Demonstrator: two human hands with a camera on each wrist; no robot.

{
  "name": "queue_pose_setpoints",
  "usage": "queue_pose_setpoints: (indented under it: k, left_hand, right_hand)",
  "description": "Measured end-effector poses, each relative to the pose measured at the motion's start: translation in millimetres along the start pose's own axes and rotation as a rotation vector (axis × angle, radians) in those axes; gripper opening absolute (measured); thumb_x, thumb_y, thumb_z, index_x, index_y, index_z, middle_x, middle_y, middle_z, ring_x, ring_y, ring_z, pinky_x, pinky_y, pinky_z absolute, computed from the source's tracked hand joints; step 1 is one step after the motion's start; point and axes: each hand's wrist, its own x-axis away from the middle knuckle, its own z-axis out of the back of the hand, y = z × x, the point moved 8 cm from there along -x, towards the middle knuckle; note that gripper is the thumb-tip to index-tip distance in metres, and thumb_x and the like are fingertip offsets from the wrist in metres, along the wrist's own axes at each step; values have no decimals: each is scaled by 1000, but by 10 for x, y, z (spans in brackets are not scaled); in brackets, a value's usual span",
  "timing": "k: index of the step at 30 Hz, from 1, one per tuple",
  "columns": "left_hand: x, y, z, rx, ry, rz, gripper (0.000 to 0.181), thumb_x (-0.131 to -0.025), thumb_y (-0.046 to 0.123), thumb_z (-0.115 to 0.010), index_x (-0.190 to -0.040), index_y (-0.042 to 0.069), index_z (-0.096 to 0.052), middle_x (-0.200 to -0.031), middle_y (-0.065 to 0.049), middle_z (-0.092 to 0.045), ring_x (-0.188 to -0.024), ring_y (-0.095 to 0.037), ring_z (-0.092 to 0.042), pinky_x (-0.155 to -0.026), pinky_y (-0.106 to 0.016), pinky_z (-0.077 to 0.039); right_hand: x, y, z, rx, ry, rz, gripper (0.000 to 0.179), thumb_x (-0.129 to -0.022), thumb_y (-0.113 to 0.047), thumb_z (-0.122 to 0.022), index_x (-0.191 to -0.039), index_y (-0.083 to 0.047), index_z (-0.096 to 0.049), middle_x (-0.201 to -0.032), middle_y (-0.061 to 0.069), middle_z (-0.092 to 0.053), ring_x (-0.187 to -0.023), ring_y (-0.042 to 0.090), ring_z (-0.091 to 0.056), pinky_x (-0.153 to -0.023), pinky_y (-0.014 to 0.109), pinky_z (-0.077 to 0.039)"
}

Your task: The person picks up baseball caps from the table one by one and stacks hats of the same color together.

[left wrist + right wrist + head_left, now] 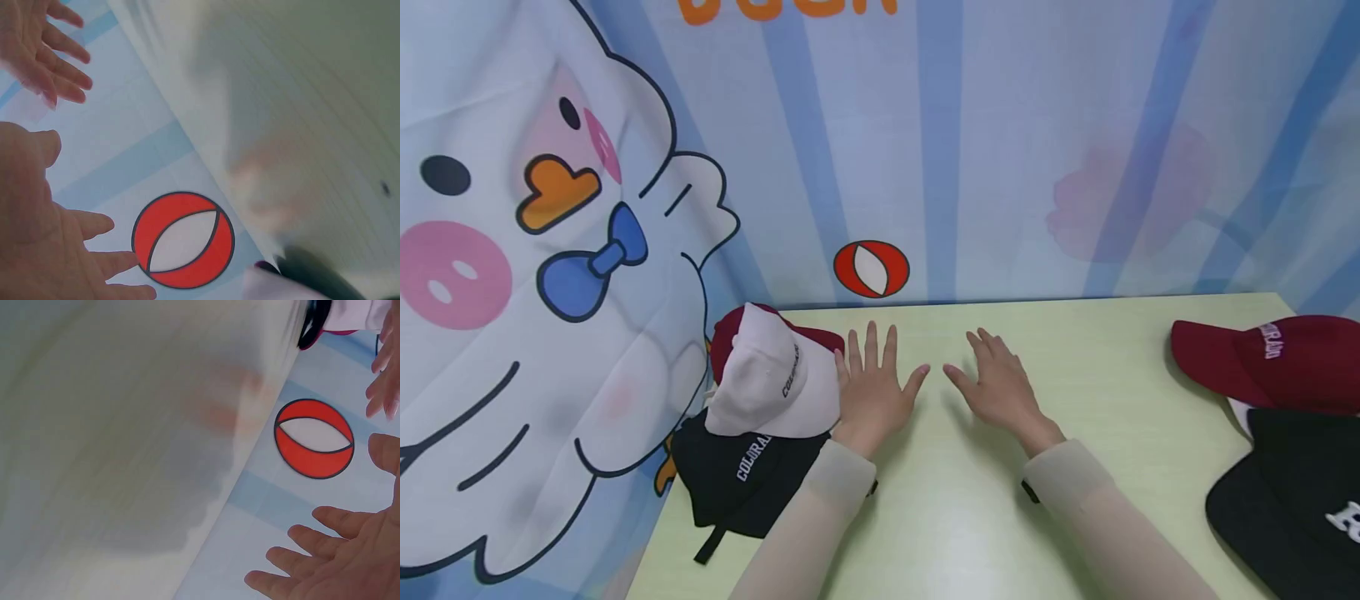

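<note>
Both hands hover over the middle of the table with fingers spread, holding nothing. The left hand (876, 400) is beside a white cap (767, 379) with dark lettering, its outer edge overlapping the brim in the head view. That white cap lies on a black cap (752, 479) with white lettering, and a dark red cap (816, 335) shows behind it. To the right of the left hand, the right hand (1000, 387) has its thumb pointing towards the other thumb. Each wrist view shows both hands, the left palm (37, 225) and right palm (356, 569) nearest their own cameras.
At the table's (1120, 358) right side lie another dark red cap (1300, 362) and a black cap (1292, 492), with a bit of white between them. A printed cloth (1000, 150) with a duck and a red-and-white ball hangs along the back and left edges.
</note>
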Motion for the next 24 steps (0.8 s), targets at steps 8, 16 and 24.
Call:
queue_pose_setpoints:
  k: [8,16,24]
  left_hand:
    - [149,-233,229,22,108,21,84,-102,68,-40,-168,20,-16,-175,-14,-11,-161,-43,-3,-128,-65,-6]
    - [321,-440,576,87,277,15,83,-102,58,-51,-166,13,-23,-171,-19,-20,-160,-44,-9,-128,-63,-11]
    - [517,-650,908,163,462,11,77,-102,46,-59,-163,11,-28,-169,-18,-24,-161,-41,-8,-127,-67,-8]
  right_hand:
    - [-61,-326,-149,-150,-12,15,71,-106,-48,-53,-160,-6,-34,-169,17,-29,-156,40,-28,-124,60,-27]
    - [-133,-585,-389,-308,-37,-19,65,-105,-49,-54,-156,-11,-44,-163,14,-40,-152,35,-38,-122,57,-33]
    - [-190,-780,-661,-405,-101,-33,65,-104,-46,-58,-157,-12,-44,-159,15,-46,-142,36,-51,-115,56,-43]
